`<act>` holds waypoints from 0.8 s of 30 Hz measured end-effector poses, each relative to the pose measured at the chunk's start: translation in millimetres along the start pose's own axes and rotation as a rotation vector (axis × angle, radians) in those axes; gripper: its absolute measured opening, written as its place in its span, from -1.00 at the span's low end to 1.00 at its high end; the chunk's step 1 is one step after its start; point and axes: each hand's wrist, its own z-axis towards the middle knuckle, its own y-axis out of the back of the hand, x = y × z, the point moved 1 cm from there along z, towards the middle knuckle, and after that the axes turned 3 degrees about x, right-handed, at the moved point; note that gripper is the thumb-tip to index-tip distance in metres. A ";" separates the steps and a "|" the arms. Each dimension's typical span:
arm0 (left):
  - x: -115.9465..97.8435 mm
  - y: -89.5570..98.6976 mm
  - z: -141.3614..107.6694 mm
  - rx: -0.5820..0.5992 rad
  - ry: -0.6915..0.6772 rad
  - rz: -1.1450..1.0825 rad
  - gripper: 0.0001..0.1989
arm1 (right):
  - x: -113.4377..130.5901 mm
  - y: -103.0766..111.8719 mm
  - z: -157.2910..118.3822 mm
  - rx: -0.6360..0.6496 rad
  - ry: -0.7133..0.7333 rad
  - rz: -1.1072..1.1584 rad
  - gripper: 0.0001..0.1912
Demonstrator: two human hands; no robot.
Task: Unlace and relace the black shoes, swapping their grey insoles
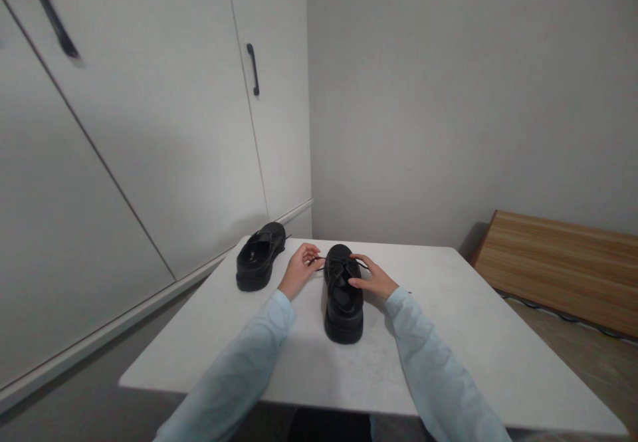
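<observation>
A black lace-up shoe [343, 320] stands on the white table between my hands, its heel toward me and its toe pointing away. My left hand [300, 270] is at the shoe's left side, fingers pinched on a thin black shoelace [319, 259] that runs out from the lacing. From the right, my right hand [375, 278] reaches over the upper. Its thumb and forefinger are spread apart and touch the shoe near the laces; the other fingers are partly hidden. The matching black shoe [254, 276] stands farther left, beyond my left hand.
The white table [448, 349] spreads beneath both shoes. White cabinet doors with a dark handle [253, 70] rise along the left, and a grey wall [463, 96] stands behind. A wood-grain panel [563, 266] is low at the right, with a cable [563, 316] along its lower edge.
</observation>
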 end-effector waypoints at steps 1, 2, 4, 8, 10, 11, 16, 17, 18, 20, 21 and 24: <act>0.4 1.1 0.3 0.015 -0.023 0.062 -0.71 | 0.1 0.2 -0.1 0.000 0.001 0.000 -0.29; 0.9 1.9 0.4 0.032 -0.037 0.117 -0.70 | 0.3 0.3 -0.2 0.000 0.001 0.000 -0.29; 1.5 3.2 -0.3 0.069 -0.046 0.212 -0.69 | 0.4 0.7 -0.4 0.000 0.001 -0.001 -0.29; 2.1 4.3 -1.9 0.098 -0.046 0.307 -0.76 | 0.3 0.7 -0.3 0.004 0.000 0.003 -0.30; 3.5 5.5 -1.4 0.062 -0.075 0.318 -0.80 | 0.4 0.6 -0.3 0.006 -0.007 0.006 -0.29; 4.7 6.6 -0.8 0.038 -0.095 0.324 -0.82 | 0.4 0.5 -0.3 0.006 -0.011 0.006 -0.29; 11.6 15.7 4.2 -0.066 -0.137 0.364 -0.85 | 0.7 1.0 -0.3 0.006 -0.012 0.002 -0.29; 12.0 17.8 5.0 -0.093 -0.141 0.373 -0.85 | 0.5 1.0 -0.3 0.004 -0.009 0.003 -0.30; 11.9 19.7 5.5 -0.122 -0.147 0.379 -0.85 | 0.3 1.0 -0.2 0.002 -0.007 0.004 -0.30; 10.6 22.7 6.0 -0.178 -0.162 0.381 -0.85 | -0.6 0.7 -0.2 -0.002 -0.007 0.005 -0.30; 9.7 23.8 6.1 -0.204 -0.167 0.378 -0.84 | -1.1 0.5 -0.2 -0.003 -0.009 0.004 -0.30; 6.8 26.1 5.6 -0.283 -0.178 0.408 -0.83 | -2.9 0.2 -0.2 -0.001 -0.010 0.005 -0.30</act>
